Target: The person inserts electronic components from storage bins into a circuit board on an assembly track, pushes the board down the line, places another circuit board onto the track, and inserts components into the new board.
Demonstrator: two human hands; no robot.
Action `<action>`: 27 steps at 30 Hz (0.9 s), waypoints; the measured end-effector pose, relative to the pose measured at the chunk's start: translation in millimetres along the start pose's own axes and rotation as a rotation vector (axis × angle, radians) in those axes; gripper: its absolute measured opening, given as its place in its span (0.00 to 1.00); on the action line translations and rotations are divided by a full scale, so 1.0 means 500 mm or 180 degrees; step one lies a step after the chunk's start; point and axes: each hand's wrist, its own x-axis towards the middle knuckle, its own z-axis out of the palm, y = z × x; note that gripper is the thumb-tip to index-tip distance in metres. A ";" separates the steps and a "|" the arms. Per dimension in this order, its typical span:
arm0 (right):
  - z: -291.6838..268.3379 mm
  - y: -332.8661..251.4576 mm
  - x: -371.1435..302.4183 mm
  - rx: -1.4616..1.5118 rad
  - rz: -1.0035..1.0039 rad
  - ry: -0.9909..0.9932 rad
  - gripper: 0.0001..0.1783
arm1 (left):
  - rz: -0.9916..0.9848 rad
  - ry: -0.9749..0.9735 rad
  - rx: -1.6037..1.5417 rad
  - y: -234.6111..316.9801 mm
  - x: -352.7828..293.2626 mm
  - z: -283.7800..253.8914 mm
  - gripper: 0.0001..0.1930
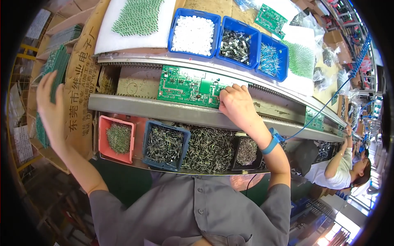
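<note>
A green circuit board [188, 86] lies in the metal-railed track in front of me. My right hand [238, 102] rests at the board's right end, its fingers curled together; whatever they pinch is hidden. On that wrist is a blue strap [272, 141] with a coiled blue cord [318, 115] running off to the upper right. Far to the left, my left hand [51, 108] is raised with thumb and fingers apart beside upright green circuit boards [60, 67] in a cardboard box [82, 78]. Nothing shows between its fingers.
Beyond the track stand blue bins of white parts [192, 36], dark metal parts [236, 46] and blue-white leaded parts [269, 59]. Nearer me are a pink bin [101, 135], a blue-grey bin [164, 165] and heaped leaded parts [209, 149]. A co-worker [340, 168] is at right.
</note>
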 end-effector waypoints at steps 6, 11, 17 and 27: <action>0.006 -0.008 -0.004 -0.0242 0.0085 -0.0023 0.06 | -0.0191 -0.0123 0.0421 -0.219 -0.008 -0.012 0.22; 0.000 0.005 -0.012 0.0081 0.0059 -0.0010 0.03 | -0.1206 -0.0579 0.0688 -0.317 -0.037 0.003 0.36; -0.013 0.011 -0.041 0.0216 0.0084 0.0221 0.06 | -0.1315 -0.1245 0.0182 -0.336 -0.043 -0.001 0.42; -0.046 -0.049 -0.047 -0.0034 -0.0283 0.0153 0.18 | -0.1340 -0.1374 0.0185 -0.321 -0.032 -0.035 0.38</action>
